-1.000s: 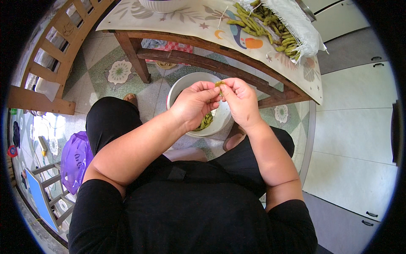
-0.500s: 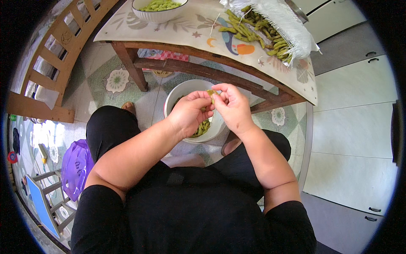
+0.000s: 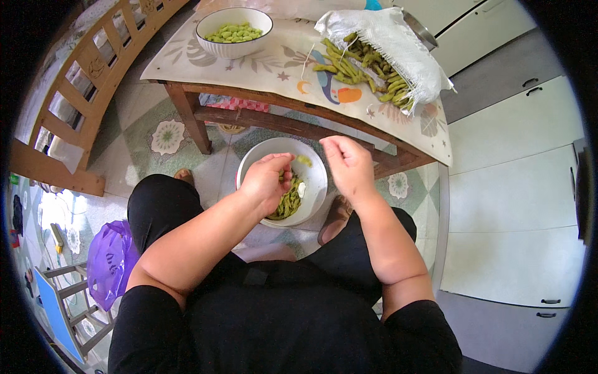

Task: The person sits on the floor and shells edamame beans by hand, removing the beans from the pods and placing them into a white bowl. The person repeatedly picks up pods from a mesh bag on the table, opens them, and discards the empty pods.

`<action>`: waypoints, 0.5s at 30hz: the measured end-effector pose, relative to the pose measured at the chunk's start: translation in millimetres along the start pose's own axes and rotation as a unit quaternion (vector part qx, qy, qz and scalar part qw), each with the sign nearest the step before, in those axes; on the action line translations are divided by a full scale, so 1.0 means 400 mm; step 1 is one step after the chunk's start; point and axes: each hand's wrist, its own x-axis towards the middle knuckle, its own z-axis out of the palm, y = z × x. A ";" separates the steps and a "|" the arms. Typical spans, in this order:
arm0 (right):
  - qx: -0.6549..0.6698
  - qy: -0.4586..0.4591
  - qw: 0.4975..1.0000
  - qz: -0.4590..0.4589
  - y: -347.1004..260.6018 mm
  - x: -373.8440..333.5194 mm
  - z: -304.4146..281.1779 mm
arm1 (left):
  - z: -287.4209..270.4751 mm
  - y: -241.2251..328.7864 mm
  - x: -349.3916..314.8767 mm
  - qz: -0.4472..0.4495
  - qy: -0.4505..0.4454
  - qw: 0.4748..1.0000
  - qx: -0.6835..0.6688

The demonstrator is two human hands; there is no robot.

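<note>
Over the white bucket, my left hand is closed, fingers curled and thumb against them; what it holds, if anything, is hidden. A blurred yellow-green pod shell shows against the bucket's inside, just right of its fingertips. My right hand is up at the bucket's right side, thumb and fingers pressed together; I cannot make out anything in them. Green bean pods lie in the bucket, with a small white piece near them. Shelled green beans sit in a white ribbed bowl on the table.
The wooden table with its printed cloth stands ahead. On it a white woven sack spills bean pods. A wooden railing and a purple bag are left, with a small blue-topped stool. White cabinets line the right.
My hands, together half a second ago around a pod, have come apart, the right one moving right. The pod shell now shows between them, over the bucket. The view has tilted slightly upward.
</note>
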 end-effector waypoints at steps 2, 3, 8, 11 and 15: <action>-0.009 0.034 0.999 0.036 0.006 0.036 -0.031 | -0.001 0.010 0.000 -0.004 -0.006 1.000 0.007; -0.021 0.051 0.998 0.043 0.001 0.061 -0.046 | 0.002 0.013 0.001 -0.009 0.006 1.000 0.011; -0.259 0.074 0.963 -0.032 0.028 0.219 -0.098 | -0.007 0.027 0.005 -0.057 -0.050 0.997 -0.017; -0.349 0.062 0.933 -0.061 0.065 0.284 -0.088 | 0.009 0.033 0.002 -0.004 -0.049 0.998 0.033; -0.395 0.079 0.903 -0.151 0.079 0.294 -0.106 | 0.027 0.034 -0.006 0.035 -0.066 0.994 0.082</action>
